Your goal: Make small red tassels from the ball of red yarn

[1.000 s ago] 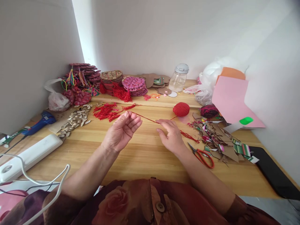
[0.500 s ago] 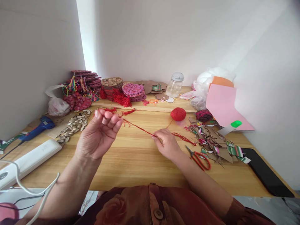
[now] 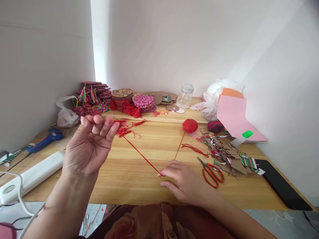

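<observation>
Where it stretches taut, the red yarn (image 3: 142, 155) looks thin.

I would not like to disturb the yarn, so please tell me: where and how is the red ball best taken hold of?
The red ball is probably best held around its right and far sides, coming from above. It is round, without a handle, and its strand leaves at the near left toward the right hand, so this grip should stay clear of it.
</observation>
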### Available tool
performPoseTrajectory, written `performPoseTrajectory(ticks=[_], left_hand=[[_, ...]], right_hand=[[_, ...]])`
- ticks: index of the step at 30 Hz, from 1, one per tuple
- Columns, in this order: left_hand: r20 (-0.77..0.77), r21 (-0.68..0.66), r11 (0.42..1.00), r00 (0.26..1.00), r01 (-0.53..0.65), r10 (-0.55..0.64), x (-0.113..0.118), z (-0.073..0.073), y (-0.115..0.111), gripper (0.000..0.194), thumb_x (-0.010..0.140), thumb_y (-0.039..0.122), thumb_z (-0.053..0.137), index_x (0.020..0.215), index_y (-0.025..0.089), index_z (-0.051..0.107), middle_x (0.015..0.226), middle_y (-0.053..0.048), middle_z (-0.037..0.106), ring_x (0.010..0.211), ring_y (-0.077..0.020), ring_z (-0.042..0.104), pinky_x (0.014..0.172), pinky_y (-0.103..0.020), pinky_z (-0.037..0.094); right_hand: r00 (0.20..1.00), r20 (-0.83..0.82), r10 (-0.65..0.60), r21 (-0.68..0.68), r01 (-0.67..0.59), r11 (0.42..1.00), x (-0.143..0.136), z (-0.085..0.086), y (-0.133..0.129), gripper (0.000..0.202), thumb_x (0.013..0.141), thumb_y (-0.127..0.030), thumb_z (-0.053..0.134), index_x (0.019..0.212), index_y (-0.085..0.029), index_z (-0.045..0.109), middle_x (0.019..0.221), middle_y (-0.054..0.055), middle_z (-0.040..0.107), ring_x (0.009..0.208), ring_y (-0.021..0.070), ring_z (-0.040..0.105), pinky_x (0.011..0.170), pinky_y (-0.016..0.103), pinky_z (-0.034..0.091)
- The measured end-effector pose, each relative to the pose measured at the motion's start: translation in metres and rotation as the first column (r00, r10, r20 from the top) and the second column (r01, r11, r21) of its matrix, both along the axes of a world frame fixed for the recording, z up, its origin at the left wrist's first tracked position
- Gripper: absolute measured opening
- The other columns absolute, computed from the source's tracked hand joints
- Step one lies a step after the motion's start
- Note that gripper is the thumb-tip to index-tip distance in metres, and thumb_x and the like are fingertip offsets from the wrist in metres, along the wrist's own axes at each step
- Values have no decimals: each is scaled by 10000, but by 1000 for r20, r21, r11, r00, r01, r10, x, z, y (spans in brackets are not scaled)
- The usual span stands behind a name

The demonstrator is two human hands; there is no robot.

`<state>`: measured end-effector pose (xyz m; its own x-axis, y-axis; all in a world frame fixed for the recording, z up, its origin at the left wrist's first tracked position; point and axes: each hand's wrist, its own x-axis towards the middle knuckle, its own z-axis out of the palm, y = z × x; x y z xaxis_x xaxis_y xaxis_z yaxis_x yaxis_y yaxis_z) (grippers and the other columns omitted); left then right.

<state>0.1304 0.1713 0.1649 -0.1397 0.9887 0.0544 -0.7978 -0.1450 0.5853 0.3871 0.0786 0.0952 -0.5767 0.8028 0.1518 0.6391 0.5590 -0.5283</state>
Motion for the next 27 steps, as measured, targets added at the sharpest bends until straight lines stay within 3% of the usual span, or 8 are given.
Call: performPoseTrajectory(ticks=[5,9,12,18,22,24,27], left_hand=[[7,22,998,998,56,-56,-1,-5,-7,326,990,258,405,782,179,643,729,35,729,790,-141,733,789,-347,611],[7,53,995,996,85,-85,-1,2,-18,283,969,248,462,774,169,651,728,22,728,792,-150,732,803,-353,607],[-2,77,995,998,62,-62,-4,9,-21,263,957,247,488,771,159,650,716,15,725,789,-160,732,801,-357,607],[-19,75,995,998,-61,62,-17,12,-17,330,998,264,399,787,170,635,725,40,737,791,-118,727,839,-300,592],[-86,89,995,995,-48,56,-27,18,-20,340,1013,304,376,803,233,634,784,92,746,935,-78,699,902,-206,512],[-88,124,986,988,-114,125,-34,24,-20,388,1028,294,333,788,219,628,772,90,743,950,-72,693,890,-218,507],[-63,108,960,962,-257,265,-51,29,-18,480,1036,352,270,738,230,626,681,135,720,810,-34,710,877,-224,544]], right_hand=[[998,54,-41,-109,47,993,14,16,-7,300,915,-353,563,1165,-196,619,1081,66,684,1033,213,583,908,341,428],[987,160,-34,-201,66,977,11,14,0,478,853,-406,638,1273,-191,563,1129,77,685,1047,261,608,898,378,450],[980,197,27,-191,11,982,-2,19,0,344,895,-368,585,1179,-179,622,1041,89,708,991,268,629,840,373,466],[996,-7,92,-86,-92,992,-17,49,-5,215,938,-329,535,1079,-208,643,989,53,702,950,194,615,846,309,453],[997,76,-13,59,8,998,0,33,15,146,923,-270,541,847,-200,644,812,47,672,897,212,604,879,367,438],[987,103,-122,157,105,982,19,17,32,140,879,-300,600,968,-200,641,1041,90,663,1061,246,567,942,398,428],[894,144,-424,392,342,854,58,-5,66,399,808,-307,657,1178,-173,588,1268,152,573,1217,320,476,1040,492,349]])
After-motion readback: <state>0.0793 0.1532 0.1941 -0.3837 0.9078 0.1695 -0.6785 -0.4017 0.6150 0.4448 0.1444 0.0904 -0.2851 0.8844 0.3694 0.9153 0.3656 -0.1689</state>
